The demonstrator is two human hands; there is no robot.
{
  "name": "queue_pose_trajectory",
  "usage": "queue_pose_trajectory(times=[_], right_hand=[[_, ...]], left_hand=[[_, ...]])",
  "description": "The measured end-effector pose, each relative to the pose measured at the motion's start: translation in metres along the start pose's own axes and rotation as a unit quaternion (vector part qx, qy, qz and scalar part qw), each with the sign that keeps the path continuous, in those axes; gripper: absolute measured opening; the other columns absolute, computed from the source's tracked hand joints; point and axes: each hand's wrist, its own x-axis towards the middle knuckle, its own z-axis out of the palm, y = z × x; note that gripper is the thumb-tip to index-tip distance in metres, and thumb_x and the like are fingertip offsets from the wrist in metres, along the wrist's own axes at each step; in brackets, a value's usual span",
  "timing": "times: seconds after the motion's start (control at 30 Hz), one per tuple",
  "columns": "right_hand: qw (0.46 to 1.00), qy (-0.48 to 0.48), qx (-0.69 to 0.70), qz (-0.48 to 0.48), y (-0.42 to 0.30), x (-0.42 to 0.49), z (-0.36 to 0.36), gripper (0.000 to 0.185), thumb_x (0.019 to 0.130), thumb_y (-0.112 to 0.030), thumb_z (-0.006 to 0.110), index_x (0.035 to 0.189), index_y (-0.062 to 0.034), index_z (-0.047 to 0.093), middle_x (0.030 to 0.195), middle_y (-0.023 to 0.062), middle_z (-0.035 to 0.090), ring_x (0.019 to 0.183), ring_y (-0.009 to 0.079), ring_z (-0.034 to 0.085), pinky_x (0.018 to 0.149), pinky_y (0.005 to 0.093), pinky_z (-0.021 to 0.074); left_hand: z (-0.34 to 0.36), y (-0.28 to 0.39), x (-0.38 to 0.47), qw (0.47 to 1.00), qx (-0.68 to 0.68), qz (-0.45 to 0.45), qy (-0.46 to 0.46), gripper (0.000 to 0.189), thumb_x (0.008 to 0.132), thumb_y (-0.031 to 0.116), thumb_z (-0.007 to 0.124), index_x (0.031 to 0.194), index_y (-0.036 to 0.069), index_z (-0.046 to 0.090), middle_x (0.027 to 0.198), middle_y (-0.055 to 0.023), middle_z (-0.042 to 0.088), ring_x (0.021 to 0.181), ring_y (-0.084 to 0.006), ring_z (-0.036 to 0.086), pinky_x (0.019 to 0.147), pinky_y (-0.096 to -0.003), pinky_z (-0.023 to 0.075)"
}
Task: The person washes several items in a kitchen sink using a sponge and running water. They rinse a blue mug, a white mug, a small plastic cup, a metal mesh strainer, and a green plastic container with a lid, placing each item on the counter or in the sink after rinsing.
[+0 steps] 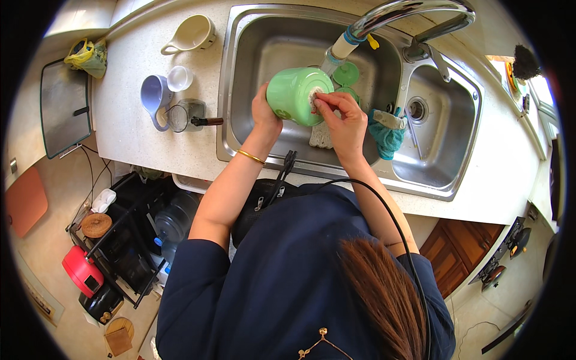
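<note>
Over the large basin of a steel double sink (310, 163), my left hand (266, 110) grips a pale green canister (288, 92) tilted on its side. Its round end, bearing a whitish patch, faces right. Fingertips of my right hand (344, 117) pinch at that patch; whether they hold a small scrap cannot be told. Below the canister, a white textured cloth (321, 136) is partly hidden. Green lids or caps (346, 74) lie in the basin behind my right hand. The chrome faucet (405, 10) arches above, its clear-tipped spout close behind the canister.
A teal cloth (388, 137) hangs over the divider beside the small basin, where a thin stick (413, 130) lies. On the counter at left are a cream cup (194, 33), a blue-purple cup (154, 92), a small white cup (180, 78) and a clear pitcher with a brown handle (186, 118).
</note>
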Motion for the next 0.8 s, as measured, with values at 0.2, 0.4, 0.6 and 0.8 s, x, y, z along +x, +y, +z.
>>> queue_pose_trajectory(times=[0.2,0.4,0.6,0.8], right_hand=[[1.000,-0.013,0.019,0.001,0.009,0.000,-0.002,0.009,0.080,0.002,0.068,0.089,0.0013,0.068,0.085,0.0038,0.063,0.072,0.0078,0.056,0.068,0.0212,0.0455],[0.999,-0.014,0.027,-0.025,0.018,-0.005,-0.002,0.010,0.078,0.003,0.068,0.088,0.0017,0.066,0.085,0.0051,0.062,0.069,0.0101,0.057,0.066,0.0225,0.0466],[0.999,-0.003,0.028,-0.031,0.010,-0.004,-0.004,0.017,0.082,0.004,0.066,0.098,0.0027,0.066,0.092,0.0048,0.060,0.080,0.0088,0.055,0.072,0.0220,0.0456],[0.998,-0.015,-0.010,-0.057,0.008,-0.001,-0.007,0.015,0.080,0.004,0.067,0.095,0.0014,0.069,0.093,0.0048,0.061,0.078,0.0092,0.055,0.070,0.0215,0.0453]], left_hand=[[-0.001,-0.004,0.001,1.000,-0.026,-0.002,-0.006,0.020,0.091,0.019,0.048,0.091,0.005,0.061,0.087,-0.0054,0.063,0.081,-0.0159,0.061,0.073,-0.0289,0.0494],[-0.002,-0.003,-0.001,1.000,-0.009,0.000,-0.014,0.020,0.092,0.018,0.047,0.093,0.003,0.062,0.088,-0.0060,0.064,0.082,-0.0161,0.061,0.074,-0.0292,0.0495],[-0.003,-0.001,0.003,1.000,-0.003,0.002,-0.028,0.022,0.092,0.018,0.048,0.097,0.002,0.062,0.092,-0.0068,0.064,0.083,-0.0167,0.062,0.074,-0.0297,0.0497],[0.000,0.001,0.004,0.999,0.025,0.005,-0.022,0.025,0.095,0.018,0.041,0.099,0.003,0.060,0.093,-0.0071,0.064,0.084,-0.0175,0.063,0.074,-0.0308,0.0522]])
